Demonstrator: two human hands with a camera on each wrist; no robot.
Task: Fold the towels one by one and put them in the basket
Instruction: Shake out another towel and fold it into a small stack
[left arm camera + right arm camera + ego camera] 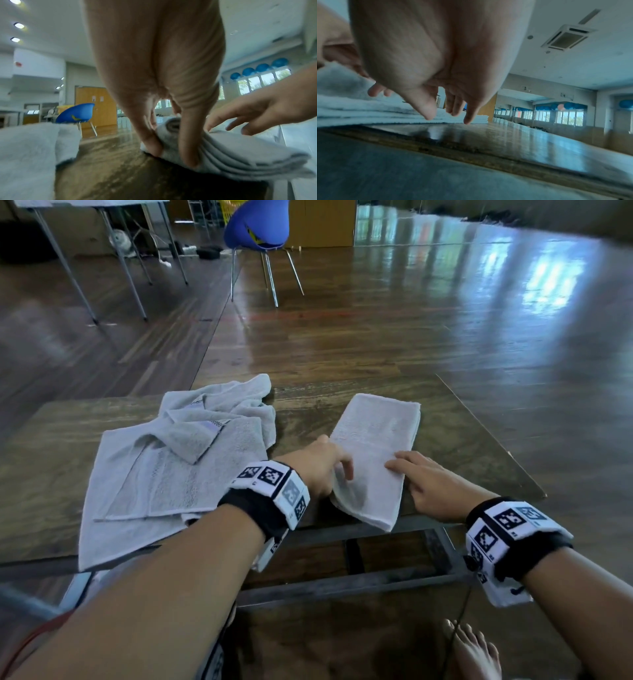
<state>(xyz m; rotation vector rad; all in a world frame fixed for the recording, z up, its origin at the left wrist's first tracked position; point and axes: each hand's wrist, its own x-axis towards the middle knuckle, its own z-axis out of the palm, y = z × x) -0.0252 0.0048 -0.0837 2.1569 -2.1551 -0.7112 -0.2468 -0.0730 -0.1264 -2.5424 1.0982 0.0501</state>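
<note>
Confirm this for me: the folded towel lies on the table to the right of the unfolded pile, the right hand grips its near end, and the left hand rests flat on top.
The hands are swapped. The left hand grips the near end of the folded towel; the left wrist view shows its fingers pinching the layers. The right hand rests flat on top. The towel does lie right of the unfolded pile on the table.

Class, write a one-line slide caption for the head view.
Left hand grips the folded towel at the table edge, right hand resting on it, beside unfolded towels.
</note>
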